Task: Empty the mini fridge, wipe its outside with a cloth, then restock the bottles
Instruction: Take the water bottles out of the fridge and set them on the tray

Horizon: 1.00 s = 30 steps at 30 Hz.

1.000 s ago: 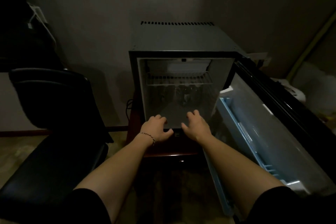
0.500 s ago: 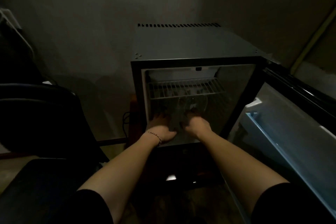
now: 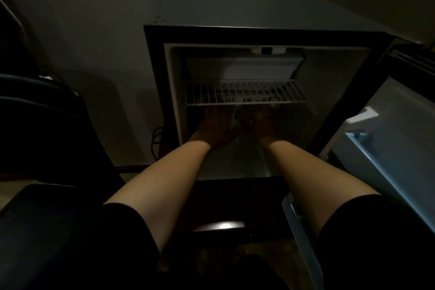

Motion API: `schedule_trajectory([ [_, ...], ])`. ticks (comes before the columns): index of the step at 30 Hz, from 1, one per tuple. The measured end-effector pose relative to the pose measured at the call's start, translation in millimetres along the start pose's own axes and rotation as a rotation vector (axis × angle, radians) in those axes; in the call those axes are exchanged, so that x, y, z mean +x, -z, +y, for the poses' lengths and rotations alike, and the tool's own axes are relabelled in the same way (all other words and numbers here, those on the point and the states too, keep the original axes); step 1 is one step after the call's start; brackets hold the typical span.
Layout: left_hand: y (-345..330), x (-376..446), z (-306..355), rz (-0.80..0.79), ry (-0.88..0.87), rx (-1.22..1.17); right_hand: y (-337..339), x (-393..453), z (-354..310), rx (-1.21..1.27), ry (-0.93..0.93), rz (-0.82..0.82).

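While both of your arms are reaching into the mini fridge (image 3: 235, 12), you're at step 1 of 3 by my read: emptying. The door (image 3: 400, 139) is swung open to your right, and its inner shelf looks bare as far as the frame shows. Your left hand (image 3: 215, 126) and right hand (image 3: 266, 125) sit side by side on the lower compartment floor, under the wire shelf (image 3: 244, 92), with the bottles (image 3: 241, 117) between them; I see a pale, glinting cluster there, count unreadable in this light. The left hand seems to touch the cluster on its left side, but I can't tell whether the fingers of either hand are wrapped round a bottle or just laid against it: too dark, and the fingertips are hidden by the shelf and shadow. Nothing sits on the wire shelf that I can make out. So: door opened, bottles not out yet. Left to do: pull the bottles out, wipe the outside, restock. No cloth is visible anywhere in frame. Dark chair (image 3: 40, 125) stands just left of the fridge.
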<state>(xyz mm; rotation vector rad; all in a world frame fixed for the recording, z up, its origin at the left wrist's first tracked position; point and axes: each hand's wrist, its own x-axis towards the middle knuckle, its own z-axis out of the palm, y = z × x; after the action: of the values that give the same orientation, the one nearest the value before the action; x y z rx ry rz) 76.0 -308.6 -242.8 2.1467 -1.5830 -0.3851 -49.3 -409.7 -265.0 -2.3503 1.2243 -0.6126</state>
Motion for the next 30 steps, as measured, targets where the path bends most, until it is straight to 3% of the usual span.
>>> schedule_trajectory([
  [8,-14,20,-7,0.052,-0.058,0.051,1,20,20,-0.069,0.000,-0.143],
  [15,-20,36,-13,0.064,-0.019,-0.035,6,21,15,-0.059,-0.016,-0.163],
  [19,-21,30,-12,0.091,0.000,-0.063,2,21,15,-0.043,0.031,-0.071],
  [30,-17,10,-12,0.097,0.005,-0.052,3,1,11,-0.162,0.042,-0.103],
])
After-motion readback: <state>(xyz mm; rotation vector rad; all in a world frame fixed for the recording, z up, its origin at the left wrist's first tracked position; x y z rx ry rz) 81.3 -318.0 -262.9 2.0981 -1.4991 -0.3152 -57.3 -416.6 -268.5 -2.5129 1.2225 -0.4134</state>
